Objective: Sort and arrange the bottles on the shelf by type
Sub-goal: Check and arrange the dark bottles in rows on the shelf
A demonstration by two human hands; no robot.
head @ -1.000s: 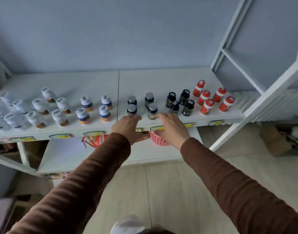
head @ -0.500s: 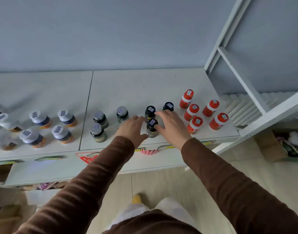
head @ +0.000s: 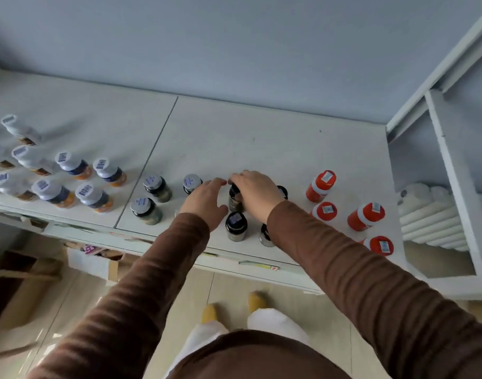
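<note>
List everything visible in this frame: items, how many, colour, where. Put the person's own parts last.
Red bottles: four, red with white band, shelf right end.
Black-capped bottles: four visible, dark, shelf centre, partly hidden by hands.
Grey-capped bottles: three clear, dark glass, left of centre.
White-capped bottles: about ten, left, blurred at the edge.
Shelf: one, white.
White rolls: stacked, lower right compartment.
Cardboard boxes: brown, floor left.
Left hand: fingers straight, beside the black-capped bottles.
Right hand: fingers curled over a rear black-capped bottle.
Sleeves: two, brown.
</note>
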